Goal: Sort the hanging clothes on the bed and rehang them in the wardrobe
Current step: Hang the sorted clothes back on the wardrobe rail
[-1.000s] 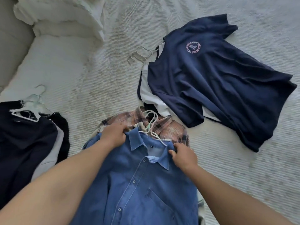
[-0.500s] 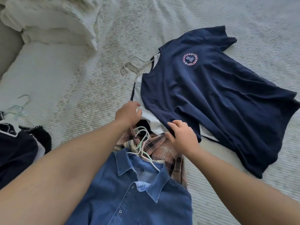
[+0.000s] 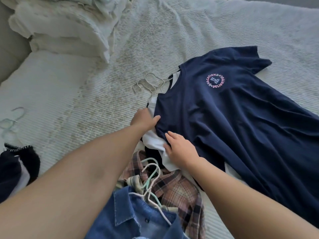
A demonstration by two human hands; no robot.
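At the far left edge a dark garment [image 3: 16,166] lies on the bed [image 3: 86,104]. Right of it, the left hand [image 3: 144,120] grips the navy T-shirt [image 3: 233,126] sleeve edge; the right hand [image 3: 181,150] lies with straight fingers on the white shirt [image 3: 155,144] beneath. This looks like sorting: next, lifting this pile by its hangers [image 3: 148,83].

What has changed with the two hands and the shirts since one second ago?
Both hands let go of the denim shirt collar and reached forward. The left hand now grips the navy T-shirt at its near sleeve; the right hand rests on the white shirt beneath it. The denim shirt, plaid shirt and T-shirt pile stayed in place on the bed.
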